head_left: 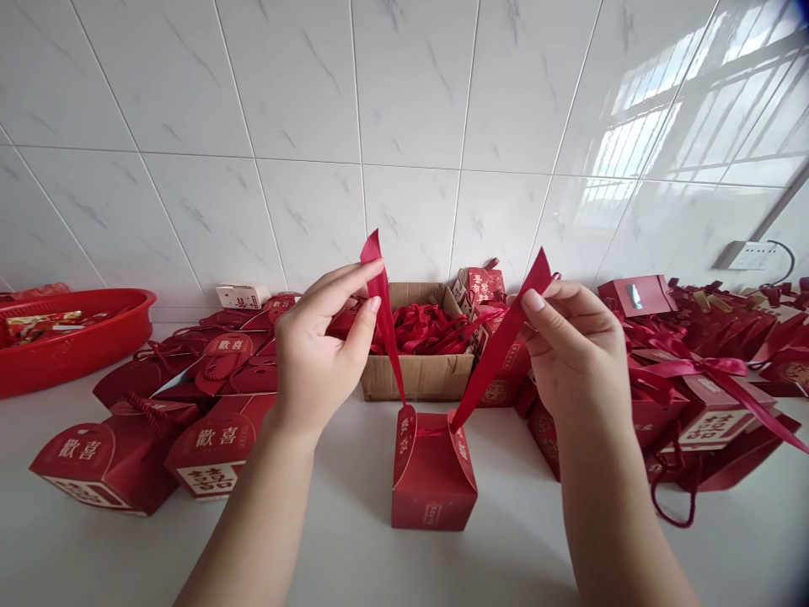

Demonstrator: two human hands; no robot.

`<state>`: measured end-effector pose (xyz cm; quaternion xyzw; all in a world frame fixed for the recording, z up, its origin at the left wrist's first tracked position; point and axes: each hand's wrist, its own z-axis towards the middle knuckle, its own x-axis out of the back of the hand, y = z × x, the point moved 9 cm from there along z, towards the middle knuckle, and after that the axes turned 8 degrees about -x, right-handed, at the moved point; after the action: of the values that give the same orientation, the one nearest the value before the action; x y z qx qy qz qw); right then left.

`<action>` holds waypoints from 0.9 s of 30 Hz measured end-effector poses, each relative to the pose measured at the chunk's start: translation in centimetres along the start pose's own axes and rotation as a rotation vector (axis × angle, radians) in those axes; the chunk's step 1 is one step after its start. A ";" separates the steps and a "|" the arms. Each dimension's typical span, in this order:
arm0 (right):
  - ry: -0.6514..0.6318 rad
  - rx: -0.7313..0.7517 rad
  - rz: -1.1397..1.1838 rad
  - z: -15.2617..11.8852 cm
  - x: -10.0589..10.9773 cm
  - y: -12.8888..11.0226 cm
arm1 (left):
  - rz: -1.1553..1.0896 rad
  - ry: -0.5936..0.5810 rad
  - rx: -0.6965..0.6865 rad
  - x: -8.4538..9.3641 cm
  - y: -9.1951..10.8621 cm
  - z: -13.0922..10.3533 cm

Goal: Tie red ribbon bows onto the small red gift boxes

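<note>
A small red gift box (433, 480) stands upright on the white tabletop in front of me. A red ribbon (486, 367) runs through the tops of its two curved side flaps. Both ribbon ends are raised above the box and spread into a V. My left hand (329, 337) pinches one end between thumb and fingers. The other end is pinched by my right hand (572, 346), close below its pointed tip. Between the flaps a short stretch of ribbon crosses the box top.
Behind the gift box sits a cardboard carton (417, 378) full of red ribbons. Several red boxes (104, 464) are piled at left, near a red plastic basin (76, 354). At right are more boxes, one with a pink bow (701, 367). A tiled wall (410, 101) closes off the back.
</note>
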<state>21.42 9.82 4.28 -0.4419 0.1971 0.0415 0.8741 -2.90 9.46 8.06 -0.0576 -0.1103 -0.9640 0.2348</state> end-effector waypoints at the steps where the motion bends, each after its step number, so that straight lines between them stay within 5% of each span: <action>1: -0.003 0.000 0.004 0.0 0.0 0.0 | 0.020 -0.008 -0.015 -0.1 0.0 0.0; 27: -0.006 -0.012 0.045 0.0 -0.1 0.2 | -0.076 0.043 0.050 0.8 0.8 -0.2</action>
<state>21.26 10.00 4.16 -0.4424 0.2039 0.0635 0.8710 -3.26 8.36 8.11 -0.0266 -0.1316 -0.9702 0.2018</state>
